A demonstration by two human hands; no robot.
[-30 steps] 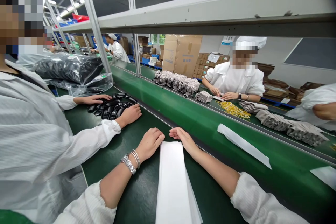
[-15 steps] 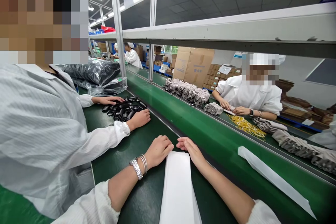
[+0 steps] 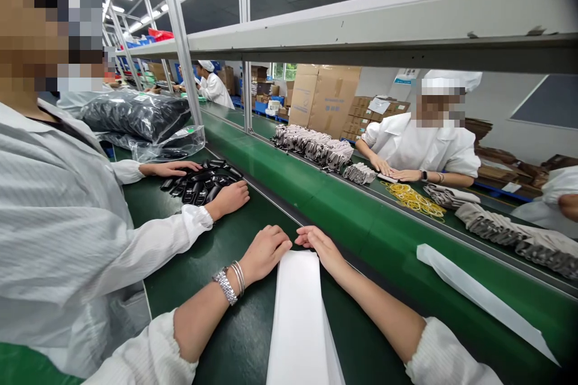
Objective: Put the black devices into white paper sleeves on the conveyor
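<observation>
- Read clock from far end of white strips point(image 3: 298, 319), 12 pointing away from body; find them flat on dark green bench point(image 3: 235, 337), running down to 6.
- See left hand point(image 3: 265, 252) at 9, fingers together and bent over far-left corner; can't tell pinch from light touch.
- See right hand point(image 3: 326, 255) at 2, fingers loosely curved beside far-right corner, not clamped on anything visible; can't tell contact.
- Press evenly from both corners, lightly; likely to buckle or skid if squeezed hard.
- Watch lower layers, splayed out toward 5; square long sides as well as short end.
- Keep fingertips low, knuckles off top face, to avoid creasing.
- Mind bench edge point(image 3: 266, 200), slanting from 11 round to 3, close beyond fingertips; green belt point(image 3: 361, 222) just past, with loose strip point(image 3: 483, 295) on it at 4.
- Stay off 10: co-worker's hand point(image 3: 230, 197) there, near black parts point(image 3: 194, 192).
- Use bench toward 7, between strips and left forearm point(image 3: 198, 319), for widest sideways room; narrower toward 4.
</observation>
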